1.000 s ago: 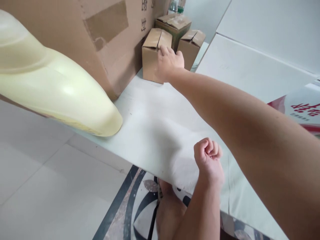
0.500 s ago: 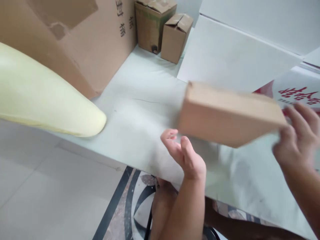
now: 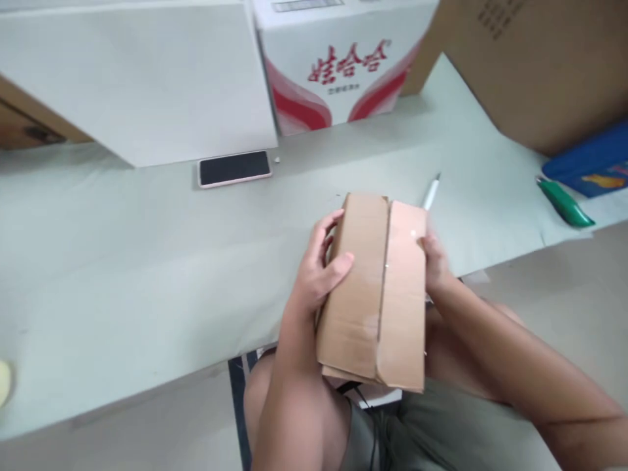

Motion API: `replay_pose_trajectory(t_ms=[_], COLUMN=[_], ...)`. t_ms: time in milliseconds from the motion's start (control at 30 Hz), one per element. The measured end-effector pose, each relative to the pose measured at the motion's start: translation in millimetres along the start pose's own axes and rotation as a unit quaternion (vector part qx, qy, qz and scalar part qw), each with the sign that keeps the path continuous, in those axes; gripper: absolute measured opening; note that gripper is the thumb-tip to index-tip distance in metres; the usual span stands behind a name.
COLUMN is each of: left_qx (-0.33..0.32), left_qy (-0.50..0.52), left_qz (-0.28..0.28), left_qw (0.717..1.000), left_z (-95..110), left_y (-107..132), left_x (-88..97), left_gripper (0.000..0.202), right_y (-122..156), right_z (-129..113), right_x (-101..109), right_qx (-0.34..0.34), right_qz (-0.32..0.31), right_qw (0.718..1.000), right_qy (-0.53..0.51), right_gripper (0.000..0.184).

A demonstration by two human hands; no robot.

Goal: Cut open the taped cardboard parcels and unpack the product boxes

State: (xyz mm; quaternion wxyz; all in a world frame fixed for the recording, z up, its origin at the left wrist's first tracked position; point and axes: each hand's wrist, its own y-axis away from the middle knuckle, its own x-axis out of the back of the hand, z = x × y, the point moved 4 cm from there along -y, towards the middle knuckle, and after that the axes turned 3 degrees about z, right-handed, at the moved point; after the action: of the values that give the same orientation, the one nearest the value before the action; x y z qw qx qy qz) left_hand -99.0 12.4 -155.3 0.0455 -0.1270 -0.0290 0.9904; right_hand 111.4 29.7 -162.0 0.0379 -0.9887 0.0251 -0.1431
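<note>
The cardboard box (image 3: 360, 294) has moved in between the left hand (image 3: 318, 275) and right hand (image 3: 436, 265), fingers (image 3: 321, 230) part-open around its sides above the near edge of the table (image 3: 147, 275), a steadying step seemingly calling for even grip.

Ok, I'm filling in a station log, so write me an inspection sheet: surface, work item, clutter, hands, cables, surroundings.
Surface: pale green tabletop, a few faint creases.
Work item: cardboard box, held by both hands, a narrow seam between its flaps, overlapping the table's front edge in this view.
Clutter: phone, dark screen up; white pen just beyond the box; green object at right, type unclear.
Hands: left hand grips the box's left side, thumb on top; right hand holds the right side, most fingers hidden.
Cables: nothing seen.
Surroundings: white box with red lettering, plain white box, brown carton, blue item.
</note>
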Motion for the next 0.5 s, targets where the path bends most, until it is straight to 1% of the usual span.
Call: replay_pose_trajectory(t_ms=[100, 200, 267, 367, 433, 500], left_qx=[0.013, 0.043, 0.058, 0.032, 0.022, 0.031], left_qy=[0.017, 0.006, -0.004, -0.038, -0.081, -0.122], left_qz=[-0.002, -0.002, 0.012, 0.041, 0.058, 0.075], left_qw=[1.0, 0.999, 0.998, 0.998, 0.995, 0.989], left_z=[-2, 5, 14, 33, 44, 53], left_y=[-13, -18, -17, -8, 6, 26], left_x=[-3.6, -4.2, -3.7, 1.1, 9.8, 22.7], left_gripper=[0.068, 0.071, 0.083, 0.103, 0.107, 0.107], right_y=[-6, -11, -14, -15, -15, -15], right_z=[0, -4, -3, 2, 4, 1], right_x=[10, 15, 17, 15, 12, 9], right_qx=[0.019, 0.062, 0.062, 0.03, 0.018, 0.03], right_qz=[-0.068, -0.116, -0.128, -0.143, -0.156, -0.168], right_qw=[0.994, 0.986, 0.984, 0.984, 0.986, 0.985], right_qy=[-0.079, -0.1, -0.111, -0.1, -0.065, -0.035], right_gripper=[0.092, 0.101, 0.095, 0.078, 0.072, 0.069])
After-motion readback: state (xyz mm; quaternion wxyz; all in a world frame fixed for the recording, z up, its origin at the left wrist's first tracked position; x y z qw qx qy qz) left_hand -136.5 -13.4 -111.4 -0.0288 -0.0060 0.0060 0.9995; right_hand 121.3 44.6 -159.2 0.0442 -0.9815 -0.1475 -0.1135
